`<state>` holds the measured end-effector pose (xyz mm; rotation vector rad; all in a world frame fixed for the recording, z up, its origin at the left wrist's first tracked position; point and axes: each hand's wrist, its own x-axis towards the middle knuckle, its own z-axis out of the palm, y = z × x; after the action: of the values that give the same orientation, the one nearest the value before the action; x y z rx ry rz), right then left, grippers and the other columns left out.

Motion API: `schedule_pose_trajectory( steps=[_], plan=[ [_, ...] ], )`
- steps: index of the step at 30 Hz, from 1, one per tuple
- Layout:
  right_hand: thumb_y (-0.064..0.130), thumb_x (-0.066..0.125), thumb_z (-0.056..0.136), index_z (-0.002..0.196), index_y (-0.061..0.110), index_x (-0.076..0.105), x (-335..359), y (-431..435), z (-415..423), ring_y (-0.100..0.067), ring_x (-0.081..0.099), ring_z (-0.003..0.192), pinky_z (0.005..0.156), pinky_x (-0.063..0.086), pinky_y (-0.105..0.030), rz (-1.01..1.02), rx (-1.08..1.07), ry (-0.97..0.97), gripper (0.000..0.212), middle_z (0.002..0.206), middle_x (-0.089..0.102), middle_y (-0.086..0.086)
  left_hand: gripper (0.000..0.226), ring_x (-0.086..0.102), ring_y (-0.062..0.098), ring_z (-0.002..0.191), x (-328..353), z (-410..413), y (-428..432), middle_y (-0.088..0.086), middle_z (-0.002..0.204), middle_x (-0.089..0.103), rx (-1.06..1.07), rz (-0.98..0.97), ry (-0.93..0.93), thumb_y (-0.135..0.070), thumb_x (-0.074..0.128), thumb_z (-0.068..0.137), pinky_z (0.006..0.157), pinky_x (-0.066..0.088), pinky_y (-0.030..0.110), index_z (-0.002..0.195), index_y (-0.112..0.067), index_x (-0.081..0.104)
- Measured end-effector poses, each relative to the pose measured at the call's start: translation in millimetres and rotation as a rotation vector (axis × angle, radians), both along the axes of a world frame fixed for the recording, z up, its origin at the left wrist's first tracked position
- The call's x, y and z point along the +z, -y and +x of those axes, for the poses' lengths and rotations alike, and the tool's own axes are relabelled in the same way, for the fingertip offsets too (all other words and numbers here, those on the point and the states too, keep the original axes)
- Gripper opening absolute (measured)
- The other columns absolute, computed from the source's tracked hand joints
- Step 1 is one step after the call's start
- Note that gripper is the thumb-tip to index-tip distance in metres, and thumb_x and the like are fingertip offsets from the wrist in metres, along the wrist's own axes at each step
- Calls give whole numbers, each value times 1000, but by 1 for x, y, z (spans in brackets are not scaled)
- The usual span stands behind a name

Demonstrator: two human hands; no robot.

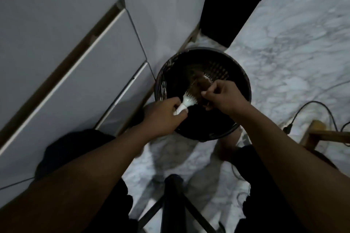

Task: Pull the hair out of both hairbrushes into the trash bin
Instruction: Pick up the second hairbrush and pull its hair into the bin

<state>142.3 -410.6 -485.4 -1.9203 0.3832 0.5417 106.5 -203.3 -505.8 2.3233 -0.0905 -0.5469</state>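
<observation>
A white hairbrush (187,99) is held over the round black trash bin (244,79), its bristled head pointing away from me. My left hand (162,114) is closed around the brush's white handle. Brown hair (198,85) is tangled in the bristles. My right hand (221,94) pinches that hair at the brush head, fingers closed on it. Only one hairbrush is in view. The bin's inside is dark and I cannot make out its contents.
White drawer fronts (66,66) rise on the left, close to the bin. Marble floor (295,53) spreads to the right. A black cable (310,106) and a wooden frame (318,134) lie at right. A dark stand (173,204) sits between my knees.
</observation>
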Motion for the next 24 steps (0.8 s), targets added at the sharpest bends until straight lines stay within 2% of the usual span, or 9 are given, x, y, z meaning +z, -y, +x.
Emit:
schedule_pose_trajectory(
  steps=[2, 5, 8, 11, 15, 18, 20, 22, 24],
  plan=[
    [6, 69, 91, 71, 13, 53, -14, 3, 4, -19, 68, 54, 63, 57, -37, -20, 81, -39, 28, 61, 62, -11, 33, 46, 11, 56, -15, 0, -1, -3, 59, 50, -4, -48, -51, -49, 60, 88, 58, 42, 35, 73, -21, 49],
    [-4, 64, 90, 71, 10, 50, -23, 4, 19, -32, 68, 66, 69, 60, -43, 9, 92, -64, 27, 67, 56, -16, 36, 44, 13, 57, -27, 8, 5, 4, 63, 49, 11, -106, -130, -46, 59, 87, 58, 39, 36, 78, -14, 47],
    [-14, 57, 89, 67, 8, 46, -23, 4, 36, -21, 61, 61, 59, 62, -28, 141, -12, -86, 33, 66, 50, -12, 32, 41, 10, 54, -34, 27, 12, -5, 61, 44, 37, -145, -189, -36, 63, 91, 56, 35, 32, 74, -19, 42],
    [-12, 53, 91, 67, 7, 47, -24, 3, 46, -32, 62, 77, 69, 65, -38, 220, -146, -98, 31, 74, 51, -16, 25, 45, 10, 56, -38, 45, 19, -4, 65, 49, 51, -164, -218, -32, 60, 93, 57, 37, 32, 77, -18, 46],
    [11, 59, 93, 98, 11, 52, -21, -2, 61, -36, 65, 110, 81, 61, -54, 484, -340, -205, 9, 98, 56, -11, 18, 55, 13, 62, -41, 55, 23, 2, 72, 60, 124, -140, -176, -31, 57, 95, 59, 40, 32, 86, -16, 55],
    [25, 78, 85, 127, 12, 53, -23, -8, 66, -25, 73, 102, 75, 63, -48, 393, -312, -128, 50, 115, 66, -7, 16, 60, 18, 64, -37, 54, 25, -2, 70, 60, 125, -83, -89, -37, 57, 92, 58, 47, 37, 83, -25, 51],
    [18, 81, 83, 118, 6, 62, -27, -16, 65, -22, 77, 88, 68, 64, -42, 220, -294, 2, 41, 106, 73, -10, 16, 61, 22, 64, -35, 54, 28, -1, 70, 61, 117, -63, -64, -40, 55, 92, 58, 50, 41, 84, -27, 50],
    [6, 75, 87, 90, 4, 67, -29, -19, 65, -22, 76, 76, 66, 64, -40, 170, -333, 46, 9, 88, 73, -12, 18, 60, 21, 62, -34, 55, 30, -1, 68, 59, 124, -68, -53, -38, 55, 93, 57, 49, 41, 82, -26, 48],
    [1, 69, 91, 72, 7, 61, -29, -19, 66, -19, 73, 69, 66, 64, -37, 183, -376, 31, 21, 74, 69, -10, 20, 60, 20, 61, -33, 56, 31, -1, 67, 58, 130, -70, -52, -36, 55, 95, 56, 46, 38, 81, -24, 47]
  ],
)
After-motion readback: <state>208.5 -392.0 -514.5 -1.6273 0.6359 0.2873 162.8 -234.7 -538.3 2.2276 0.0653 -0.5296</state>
